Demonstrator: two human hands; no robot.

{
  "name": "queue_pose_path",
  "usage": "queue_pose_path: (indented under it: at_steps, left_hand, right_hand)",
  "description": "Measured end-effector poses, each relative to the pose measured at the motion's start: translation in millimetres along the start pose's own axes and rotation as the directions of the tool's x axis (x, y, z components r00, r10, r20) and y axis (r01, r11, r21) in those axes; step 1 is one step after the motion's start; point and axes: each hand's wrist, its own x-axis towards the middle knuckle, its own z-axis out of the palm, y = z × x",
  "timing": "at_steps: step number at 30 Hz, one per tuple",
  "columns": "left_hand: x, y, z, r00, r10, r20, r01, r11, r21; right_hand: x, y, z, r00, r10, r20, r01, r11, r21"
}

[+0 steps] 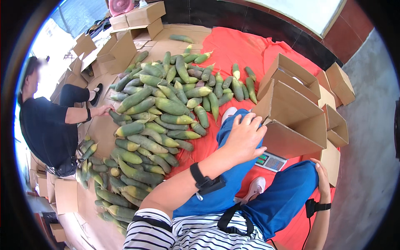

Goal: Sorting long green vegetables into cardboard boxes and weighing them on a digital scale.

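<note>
My left hand rests on my left knee with its fingers spread, holding nothing. My right hand lies against the outer side of my right knee and holds nothing visible. In front of my knees an open cardboard box stands on a digital scale, whose platform is hidden under it. The part of the box I can see into shows bare cardboard walls; its bottom is hidden. To the left spreads a big heap of green radishes, nearest my left hand.
Another person sits at the left, one hand on a radish at the heap's edge. Red cloth covers the floor. More cardboard boxes stand at right, others at upper left. A pink fan stands on boxes.
</note>
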Motion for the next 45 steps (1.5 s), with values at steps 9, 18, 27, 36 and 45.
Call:
queue_pose_path:
  at_steps: [9,18,27,36,45]
  left_hand:
    - [-1.8,0.8,1.9,0.996,-0.091,-0.008,0.09,0.995,-0.038]
    - [3.8,4.1,9.1,0.995,-0.105,0.001,0.104,0.99,-0.1]
    - [3.5,14.4,11.5,0.995,-0.081,0.064,0.083,0.996,-0.031]
    - [-127.8,-58.4,-70.0,0.872,-0.423,0.249,0.489,0.78,-0.39]
    - [-440.0,-198.5,-104.1,0.036,-0.997,-0.068,0.986,0.046,-0.158]
  right_hand:
    - [-55.5,-29.4,-6.7,0.976,-0.102,-0.19,0.054,0.969,-0.241]
    - [-51.7,-21.4,-46.2,0.995,0.03,-0.098,-0.057,0.956,-0.288]
    - [-7.4,-109.2,-26.5,0.917,-0.399,-0.019,0.278,0.671,-0.687]
    - [25.2,-67.6,-15.6,0.922,-0.361,-0.14,0.309,0.903,-0.298]
    - [56.0,-32.5,-8.4,0.941,-0.276,-0.196,0.181,0.9,-0.396]
